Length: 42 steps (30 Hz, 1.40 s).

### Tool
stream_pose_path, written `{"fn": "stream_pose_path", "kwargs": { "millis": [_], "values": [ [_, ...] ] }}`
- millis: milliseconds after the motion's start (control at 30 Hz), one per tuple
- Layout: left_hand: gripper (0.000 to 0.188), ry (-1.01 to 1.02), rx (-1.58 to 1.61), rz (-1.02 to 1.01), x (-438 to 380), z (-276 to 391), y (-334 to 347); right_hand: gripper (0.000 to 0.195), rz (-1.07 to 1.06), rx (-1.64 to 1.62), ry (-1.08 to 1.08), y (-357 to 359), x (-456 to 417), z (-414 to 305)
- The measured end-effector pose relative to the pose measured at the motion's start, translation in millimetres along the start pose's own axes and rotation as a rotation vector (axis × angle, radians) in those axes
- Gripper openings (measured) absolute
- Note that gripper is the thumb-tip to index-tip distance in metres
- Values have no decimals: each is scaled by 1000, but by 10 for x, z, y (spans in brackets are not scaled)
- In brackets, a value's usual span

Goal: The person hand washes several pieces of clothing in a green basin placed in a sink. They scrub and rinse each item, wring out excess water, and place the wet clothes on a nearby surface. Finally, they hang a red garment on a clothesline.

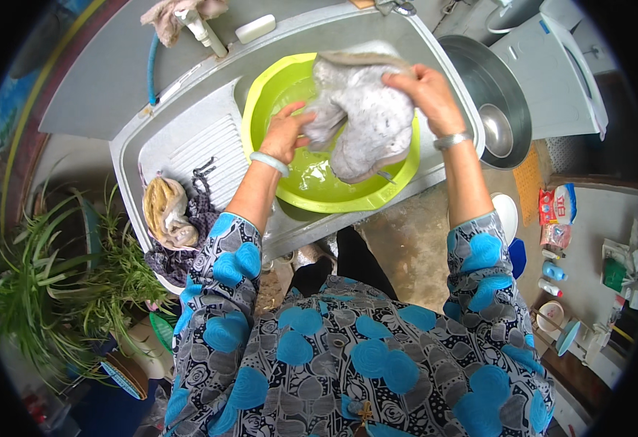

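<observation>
A lime-green plastic basin (340, 205) with water in it stands in a laundry sink (220, 104). Above the water hangs a wet, pale grey fabric item (376, 117) with dark specks, slightly blurred. My right hand (427, 95) grips its upper right edge between thumb and fingers. At its lower left part is my left hand (286, 134), fingers spread against the fabric; whether they pinch it I cannot tell. On the sink's left end lie a bunched beige and yellowish cloth (168, 213) and a dark patterned cloth (204, 216).
Left of the ribbed washboard area grow long-leaved green plants (40, 273). A faucet (201, 33) with a cloth over it and a white bar-shaped object (256, 29) are at the sink's back. A large metal tub (518, 104) holding a metal bowl (496, 131) stands at the right.
</observation>
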<state>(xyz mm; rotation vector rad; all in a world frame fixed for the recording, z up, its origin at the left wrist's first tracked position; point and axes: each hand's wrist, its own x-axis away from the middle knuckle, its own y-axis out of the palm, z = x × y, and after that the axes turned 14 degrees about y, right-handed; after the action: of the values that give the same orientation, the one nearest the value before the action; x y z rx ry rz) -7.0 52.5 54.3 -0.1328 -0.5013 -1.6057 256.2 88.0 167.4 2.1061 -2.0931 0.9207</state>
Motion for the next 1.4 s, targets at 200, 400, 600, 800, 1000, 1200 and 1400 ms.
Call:
{"fn": "stream_pose_path", "kwargs": {
  "millis": [200,400,600,800,1000,1200,1400],
  "values": [
    [66,344,-1426,53,15,-691,-368,76,3,642,26,701,-703,1211],
    [70,68,-1622,-271,-142,-1052,202,82,-121,1141,139,1513,-761,1738],
    [61,-188,-1362,-433,-339,-1078,-43,83,-285,1287,214,1402,-972,1455],
    [57,482,-1232,205,-511,-884,-324,59,-83,792,-346,1807,-1357,1458],
    [66,120,-1173,-113,-698,-1135,-677,33,-562,814,-42,1917,-1136,1126],
    [56,-78,-622,-211,-583,-1039,-539,15,-513,188,-94,949,-865,524],
    [39,33,-365,-161,-493,-112,-434,16,-276,89,-456,359,-351,-255]
  ]
}}
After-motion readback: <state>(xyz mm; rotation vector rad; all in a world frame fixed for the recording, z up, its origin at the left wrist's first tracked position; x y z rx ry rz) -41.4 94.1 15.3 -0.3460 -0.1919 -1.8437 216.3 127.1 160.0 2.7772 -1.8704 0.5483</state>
